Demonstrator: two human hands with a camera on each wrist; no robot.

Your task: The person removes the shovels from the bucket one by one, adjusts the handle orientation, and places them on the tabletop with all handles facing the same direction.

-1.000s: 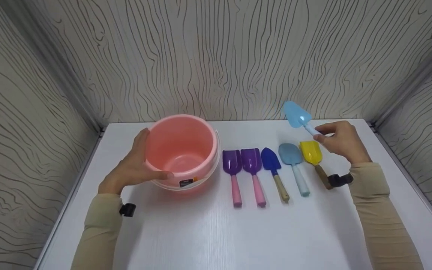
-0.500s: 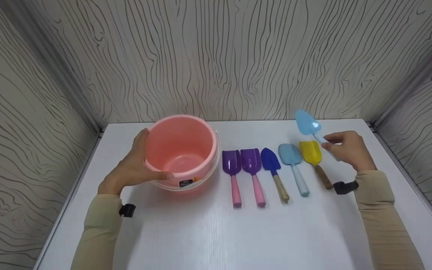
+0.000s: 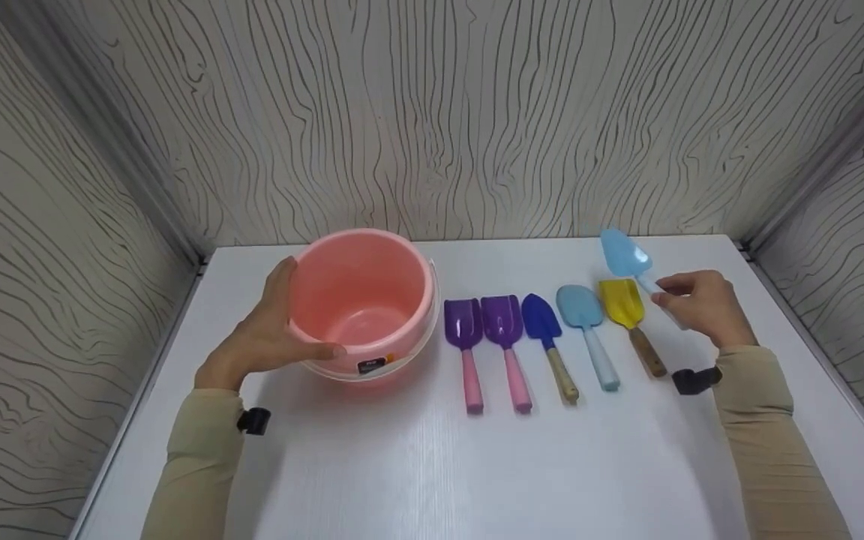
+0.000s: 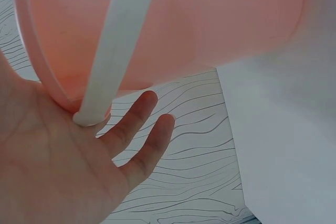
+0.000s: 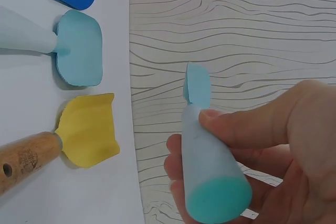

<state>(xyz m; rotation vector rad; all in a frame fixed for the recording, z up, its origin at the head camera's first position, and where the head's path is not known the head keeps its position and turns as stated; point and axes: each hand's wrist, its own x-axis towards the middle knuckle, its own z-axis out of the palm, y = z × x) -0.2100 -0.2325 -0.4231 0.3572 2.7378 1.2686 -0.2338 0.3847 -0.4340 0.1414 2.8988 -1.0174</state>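
Note:
My left hand [image 3: 259, 337] holds the pink bucket [image 3: 361, 366] by its left side, the thumb along the front of the rim. In the left wrist view two fingers [image 4: 149, 142] stand off the bucket wall, near the white bail handle [image 4: 118, 40]; other fingers are partly hidden. My right hand [image 3: 702, 304] pinches a light blue garden trowel [image 3: 627, 255] by its pale handle, with the blade raised toward the back wall. The right wrist view shows the thumb on this handle [image 5: 207, 156] and the teal butt end toward the camera. The yellow scoop [image 3: 623, 304] lies just left of this hand.
Left of the yellow scoop lie a pale blue trowel [image 3: 582, 307], a dark blue trowel [image 3: 542, 319] and two purple scoops [image 3: 503, 321] with pink handles, in a row. They rest on a white table [image 3: 432, 480] with patterned walls [image 3: 432, 120] behind and beside it.
My right hand has moved right and toward me, lowering the light blue trowel. The left hand and the bucket have stayed in place.

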